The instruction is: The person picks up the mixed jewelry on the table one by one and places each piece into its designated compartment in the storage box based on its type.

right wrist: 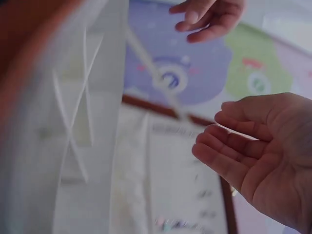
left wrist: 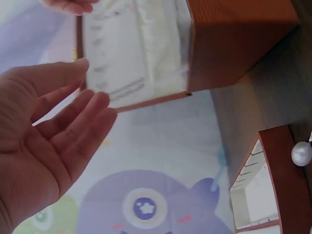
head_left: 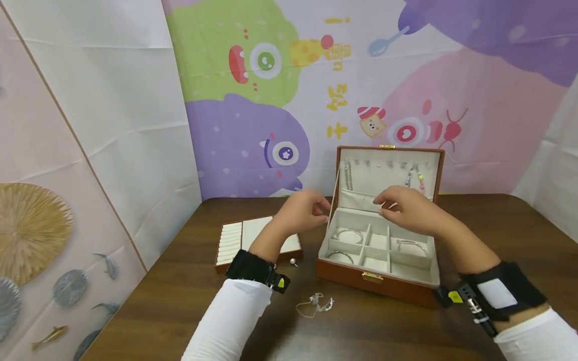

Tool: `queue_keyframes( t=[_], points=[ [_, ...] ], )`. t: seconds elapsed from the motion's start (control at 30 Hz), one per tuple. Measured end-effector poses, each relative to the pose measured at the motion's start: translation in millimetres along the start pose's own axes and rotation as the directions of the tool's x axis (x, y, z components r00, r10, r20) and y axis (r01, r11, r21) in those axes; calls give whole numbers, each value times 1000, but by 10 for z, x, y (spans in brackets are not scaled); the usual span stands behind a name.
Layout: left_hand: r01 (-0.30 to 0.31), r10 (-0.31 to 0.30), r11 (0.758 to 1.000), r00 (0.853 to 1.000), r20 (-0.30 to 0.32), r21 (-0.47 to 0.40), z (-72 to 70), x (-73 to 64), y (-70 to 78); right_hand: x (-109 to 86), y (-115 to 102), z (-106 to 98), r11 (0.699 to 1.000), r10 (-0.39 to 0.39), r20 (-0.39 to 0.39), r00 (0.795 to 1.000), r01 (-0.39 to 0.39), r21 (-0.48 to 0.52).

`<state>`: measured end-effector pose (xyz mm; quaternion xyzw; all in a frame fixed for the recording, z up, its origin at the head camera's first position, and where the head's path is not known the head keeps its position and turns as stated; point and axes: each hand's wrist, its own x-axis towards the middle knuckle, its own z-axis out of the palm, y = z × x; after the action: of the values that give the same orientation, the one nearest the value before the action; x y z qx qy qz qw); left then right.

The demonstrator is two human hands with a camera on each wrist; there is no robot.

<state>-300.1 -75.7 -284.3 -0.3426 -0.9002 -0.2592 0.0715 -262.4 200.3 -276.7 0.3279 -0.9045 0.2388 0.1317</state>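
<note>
The left hand (head_left: 300, 211) hangs near the left edge of the lid (head_left: 379, 180), the right hand (head_left: 408, 209) before it, both loosely bent, thumb gaps narrow; the open jewelry box (head_left: 343, 275) stands on the surface (head_left: 171, 311).

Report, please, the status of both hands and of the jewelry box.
Left hand beside jewelry box, right hand above it; both look empty. Lid raised. Loose silver chain in front; nothing seen blocking the box.
</note>
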Motion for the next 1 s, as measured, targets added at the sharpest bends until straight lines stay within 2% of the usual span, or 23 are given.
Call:
queue_keyframes(
  t=[0.2,0.33,0.47,0.63,0.77,0.87,1.0],
  points=[
    [-66,64,997,997,36,45,-1,-357,94,-113,-322,123,991,-130,-12,991,130,25],
    [-89,86,995,993,85,38,20,-552,117,-154,-452,245,975,-221,-20,975,221,18],
    [-95,91,995,985,148,19,42,-686,99,-169,-564,402,957,-289,31,957,288,38],
    [-75,74,997,985,159,-2,58,-735,59,-153,-708,652,947,-313,160,936,296,124],
    [-73,64,996,981,184,47,78,-740,25,-126,-793,862,939,-336,242,910,304,160],
    [-89,73,993,979,191,79,81,-742,18,-107,-821,998,938,-345,295,891,311,155],
    [-109,90,989,979,181,97,62,-751,36,-98,-815,1153,949,-314,376,872,285,131]
  ],
)
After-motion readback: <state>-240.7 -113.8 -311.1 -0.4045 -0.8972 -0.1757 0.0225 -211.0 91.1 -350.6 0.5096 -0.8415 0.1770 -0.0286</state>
